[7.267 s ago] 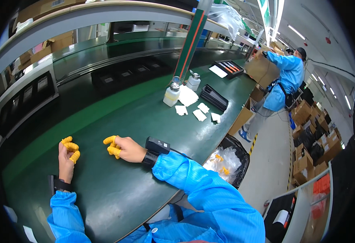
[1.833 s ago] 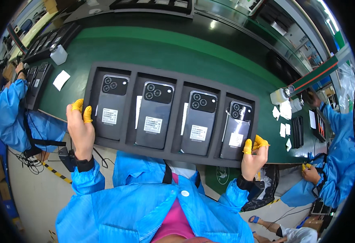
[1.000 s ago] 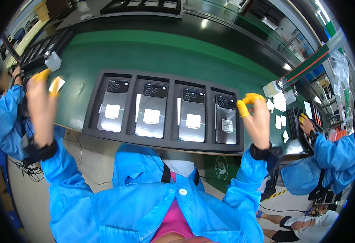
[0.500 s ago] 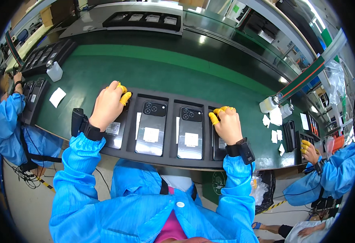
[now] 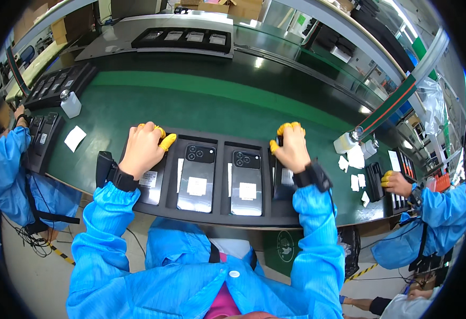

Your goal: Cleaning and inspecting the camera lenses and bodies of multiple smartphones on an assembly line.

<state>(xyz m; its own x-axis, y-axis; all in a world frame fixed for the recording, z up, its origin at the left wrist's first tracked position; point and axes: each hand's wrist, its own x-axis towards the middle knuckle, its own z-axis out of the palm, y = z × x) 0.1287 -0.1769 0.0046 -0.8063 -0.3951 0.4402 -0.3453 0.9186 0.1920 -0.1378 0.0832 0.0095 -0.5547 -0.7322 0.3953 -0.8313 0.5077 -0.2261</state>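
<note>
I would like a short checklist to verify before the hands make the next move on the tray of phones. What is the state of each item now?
1. Tray lies fully on the green table: not ok, its near edge overhangs the table edge.
2. Left hand rests on the leftmost phone: ok.
3. Right hand rests on the rightmost phone: ok.
4. Two middle phones lie flat in their slots, camera side up: ok.
5. Grip on either outer phone closed: cannot tell, the fingers hide the contact.
6. Co-worker's hand stays apart from the tray: ok.
</note>
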